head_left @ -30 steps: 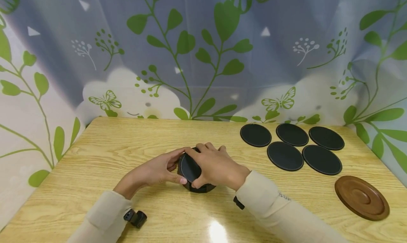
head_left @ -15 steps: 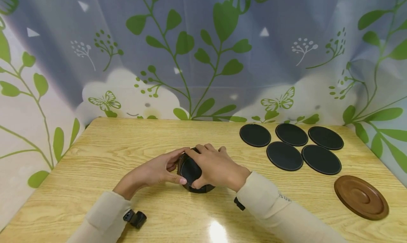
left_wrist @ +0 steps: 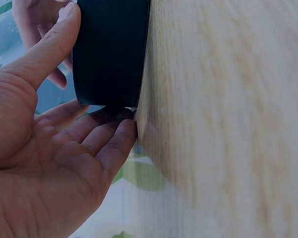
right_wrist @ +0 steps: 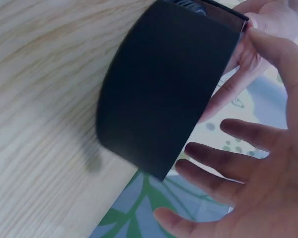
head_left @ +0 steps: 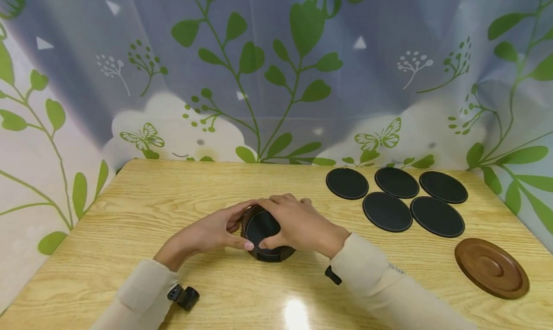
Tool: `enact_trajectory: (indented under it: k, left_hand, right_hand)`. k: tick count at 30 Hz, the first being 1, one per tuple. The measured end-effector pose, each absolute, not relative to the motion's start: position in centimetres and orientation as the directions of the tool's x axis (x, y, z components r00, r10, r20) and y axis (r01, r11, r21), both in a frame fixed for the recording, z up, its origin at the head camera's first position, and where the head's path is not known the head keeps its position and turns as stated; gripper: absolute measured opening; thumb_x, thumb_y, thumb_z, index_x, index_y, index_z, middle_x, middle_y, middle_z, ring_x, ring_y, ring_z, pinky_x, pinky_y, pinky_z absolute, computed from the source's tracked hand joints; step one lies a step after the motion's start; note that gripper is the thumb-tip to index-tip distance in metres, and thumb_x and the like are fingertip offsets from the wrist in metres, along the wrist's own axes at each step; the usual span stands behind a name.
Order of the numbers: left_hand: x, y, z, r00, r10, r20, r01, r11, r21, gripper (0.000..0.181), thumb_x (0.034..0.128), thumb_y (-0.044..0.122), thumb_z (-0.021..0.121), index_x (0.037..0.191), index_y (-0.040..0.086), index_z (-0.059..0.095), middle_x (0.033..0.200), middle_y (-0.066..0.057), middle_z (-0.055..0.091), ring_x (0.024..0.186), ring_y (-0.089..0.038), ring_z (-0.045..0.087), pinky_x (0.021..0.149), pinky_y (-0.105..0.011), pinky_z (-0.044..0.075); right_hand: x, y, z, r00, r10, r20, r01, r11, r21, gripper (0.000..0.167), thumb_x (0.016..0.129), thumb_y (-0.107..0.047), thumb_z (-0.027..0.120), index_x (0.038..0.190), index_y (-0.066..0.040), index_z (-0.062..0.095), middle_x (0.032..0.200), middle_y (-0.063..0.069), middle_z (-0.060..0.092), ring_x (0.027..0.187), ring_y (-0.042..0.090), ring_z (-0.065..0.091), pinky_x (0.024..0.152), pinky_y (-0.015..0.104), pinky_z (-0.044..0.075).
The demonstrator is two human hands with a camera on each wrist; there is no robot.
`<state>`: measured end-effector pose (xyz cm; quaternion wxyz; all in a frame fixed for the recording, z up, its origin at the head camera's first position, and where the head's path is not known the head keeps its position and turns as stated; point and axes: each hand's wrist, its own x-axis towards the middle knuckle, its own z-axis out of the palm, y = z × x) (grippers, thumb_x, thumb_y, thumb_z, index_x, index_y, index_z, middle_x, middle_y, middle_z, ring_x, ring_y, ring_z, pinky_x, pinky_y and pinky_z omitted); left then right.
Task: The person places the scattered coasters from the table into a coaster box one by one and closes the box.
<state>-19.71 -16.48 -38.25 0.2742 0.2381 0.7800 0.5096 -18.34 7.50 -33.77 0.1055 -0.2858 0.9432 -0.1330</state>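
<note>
A round dark coaster holder point(head_left: 269, 257) stands on the wooden table in the middle of the head view, with a black coaster point(head_left: 260, 226) lying inside its rim. My left hand point(head_left: 211, 231) holds the holder from the left, thumb at the near side and fingers round the far side. Over the holder's right part reaches my right hand point(head_left: 298, 224), its thumb above the coaster near the front rim. In the right wrist view, the fingers point(right_wrist: 213, 158) of that hand are spread and loosely bent beside the holder's dark wall point(right_wrist: 159, 89), the thumb near its top edge.
Several black round coasters point(head_left: 387, 212) lie flat at the back right of the table point(head_left: 173, 191). A brown round wooden saucer point(head_left: 491, 268) rests near the right edge. A patterned curtain point(head_left: 276, 80) hangs behind the table.
The black coaster has dropped from the rim's level down into the holder. My right hand has slid slightly to the right and its fingers have loosened. The left hand has stayed put.
</note>
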Motion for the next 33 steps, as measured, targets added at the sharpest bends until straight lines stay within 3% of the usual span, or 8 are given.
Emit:
enact_trajectory:
  k: [9,15,21,26,33]
  left_hand:
    - [-19.7,-16.5,-38.3,-0.740,0.651,-0.171,0.108,0.366,0.924,0.103,0.0926,0.019,0.082,0.169,0.008,0.013,0.173,-0.020,0.021,0.159,-0.041,0.024,0.127,-0.057,0.032]
    - [-19.7,-16.4,-38.4,-0.745,0.644,-0.172,0.102,0.364,0.926,0.104,0.0915,0.018,0.083,0.169,0.009,0.015,0.174,-0.020,0.021,0.160,-0.042,0.022,0.127,-0.057,0.031]
    - [-19.8,-16.5,-38.5,-0.750,0.640,-0.169,0.104,0.366,0.925,0.104,0.0908,0.017,0.083,0.169,0.010,0.016,0.174,-0.020,0.020,0.160,-0.041,0.020,0.128,-0.056,0.030]
    - [-19.7,-16.5,-38.5,-0.749,0.640,-0.171,0.100,0.364,0.926,0.105,0.0907,0.017,0.084,0.169,0.009,0.015,0.173,-0.020,0.021,0.160,-0.042,0.022,0.128,-0.055,0.031]
    - [-19.7,-16.5,-38.5,-0.748,0.644,-0.163,0.113,0.364,0.925,0.104,0.0914,0.018,0.083,0.169,0.009,0.015,0.173,-0.020,0.022,0.160,-0.041,0.022,0.127,-0.055,0.031]
  right_hand:
    - [-19.0,10.9,-33.6,-0.839,-0.544,-0.035,-0.490,0.781,-0.388,0.083,0.094,-0.052,0.076,0.161,-0.014,0.043,0.162,0.014,0.047,0.151,0.039,0.043,0.117,0.069,0.038]
    - [-19.3,14.3,-33.6,-0.860,-0.510,0.019,-0.466,0.770,-0.436,0.082,0.095,-0.047,0.077,0.160,-0.011,0.044,0.162,0.017,0.047,0.151,0.045,0.041,0.113,0.080,0.034]
    - [-19.4,18.1,-33.0,-0.878,-0.478,0.044,-0.450,0.788,-0.421,0.080,0.096,-0.042,0.076,0.161,-0.010,0.042,0.163,0.019,0.045,0.151,0.049,0.038,0.116,0.073,0.037]
    - [-19.5,21.3,-32.8,-0.896,-0.442,0.035,-0.417,0.814,-0.404,0.082,0.096,-0.041,0.078,0.161,-0.008,0.041,0.163,0.024,0.042,0.149,0.053,0.038,0.115,0.075,0.037]
    - [-19.8,26.2,-33.3,-0.937,-0.348,-0.004,-0.322,0.871,-0.372,0.093,0.092,-0.052,0.077,0.162,-0.005,0.038,0.162,0.033,0.038,0.145,0.059,0.037,0.108,0.078,0.039]
